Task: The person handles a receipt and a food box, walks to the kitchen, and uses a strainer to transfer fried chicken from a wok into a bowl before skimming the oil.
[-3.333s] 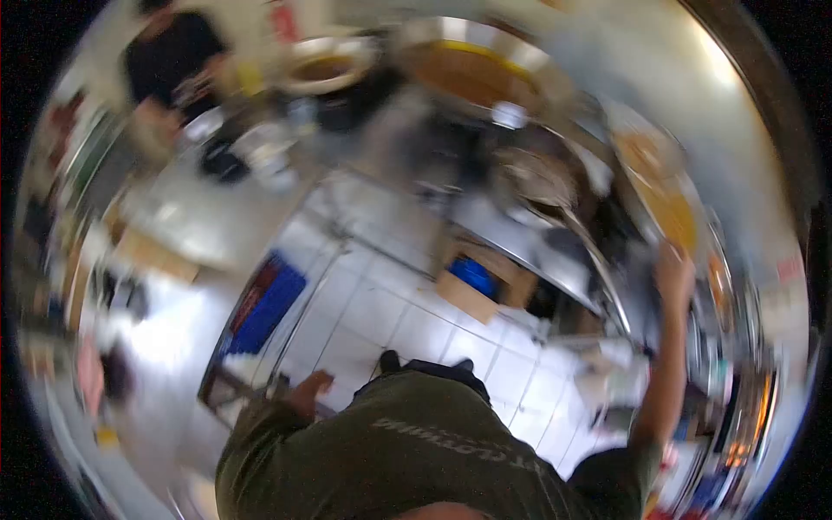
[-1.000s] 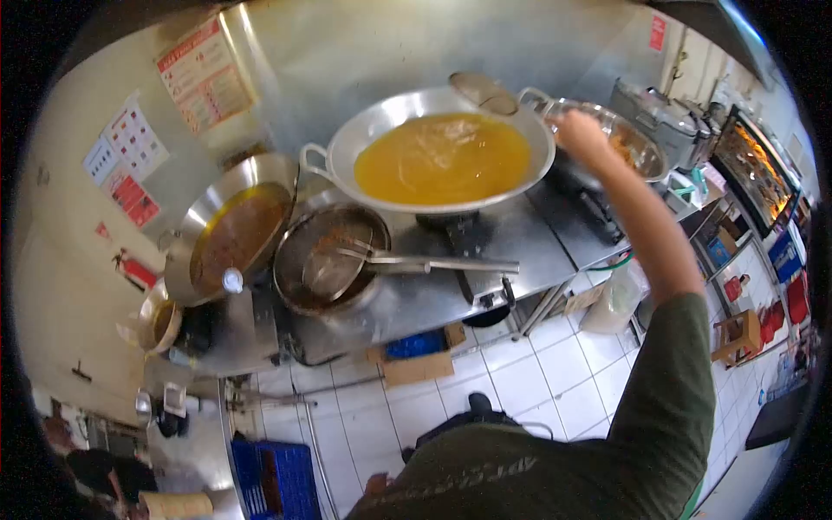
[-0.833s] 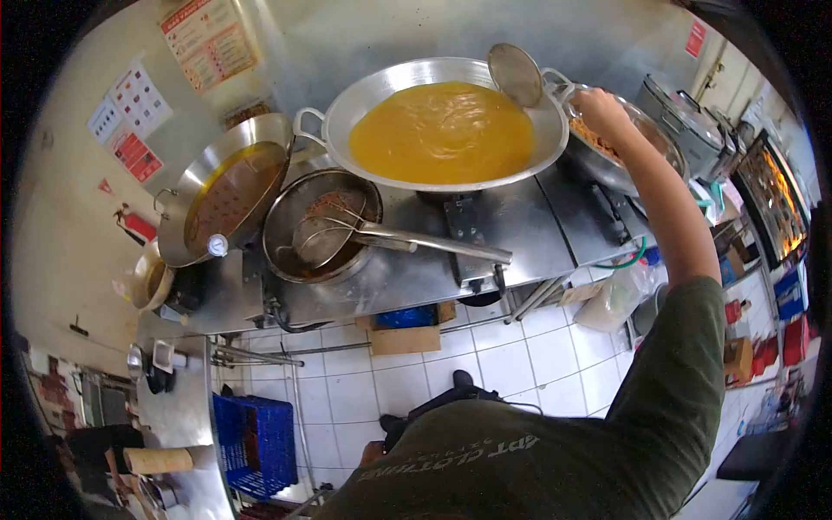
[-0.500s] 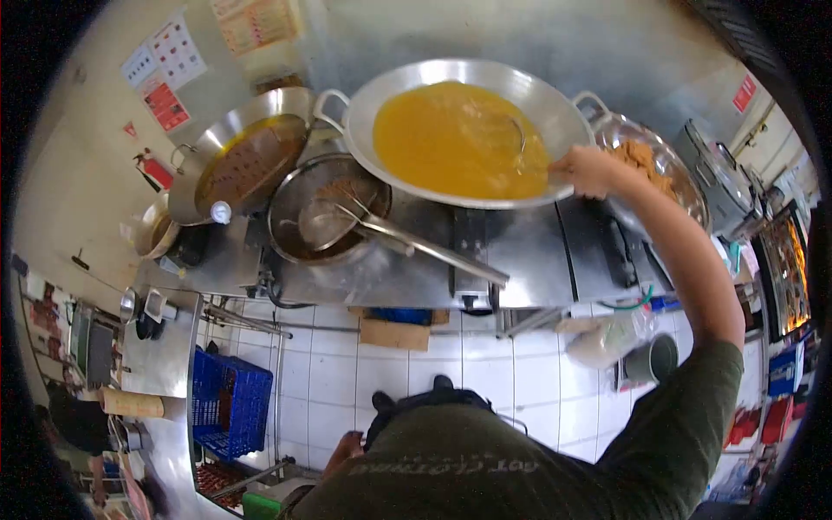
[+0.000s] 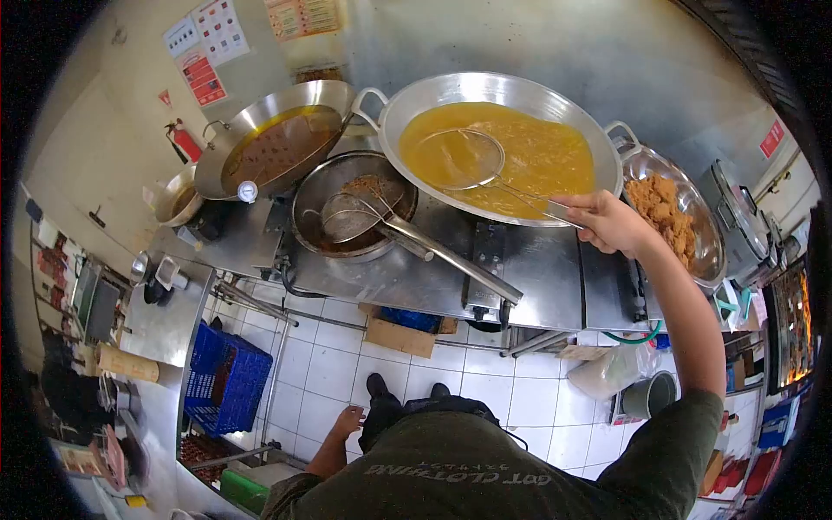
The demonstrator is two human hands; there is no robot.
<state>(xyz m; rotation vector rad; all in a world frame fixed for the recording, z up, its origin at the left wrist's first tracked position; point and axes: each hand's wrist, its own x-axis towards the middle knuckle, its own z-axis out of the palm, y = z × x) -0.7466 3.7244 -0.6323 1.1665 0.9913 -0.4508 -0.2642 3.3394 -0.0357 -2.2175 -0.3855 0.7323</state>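
Note:
Gripped in my right hand (image 5: pixel 604 222) is the handle of a round wire-mesh skimmer (image 5: pixel 464 160). Its mesh overlaps the yellow oil (image 5: pixel 555 156) in a wide two-handled metal wok (image 5: pixel 511 85), and the handle crosses the wok's near rim. My left hand (image 5: pixel 349 421) hangs low beside my body, away from the stove, with its fingers loosely apart and nothing in them. To the left of the wok, a long-handled strainer (image 5: pixel 459 262) lies across a smaller metal pan (image 5: pixel 312 238) holding brown crumbs.
A bowl (image 5: pixel 712 260) of browned fried pieces (image 5: pixel 663 212) stands right of the wok. Further left is a wok of dark oil (image 5: pixel 286 147) with a round dial thermometer (image 5: pixel 248 191) at its rim. A blue crate (image 5: pixel 227 379) sits below the left side table (image 5: pixel 169 334).
The skimmer has swung leftward across the oil and its mesh hoop now shows plainly. My right hand has turned and shifted slightly nearer me. The camera view has tilted.

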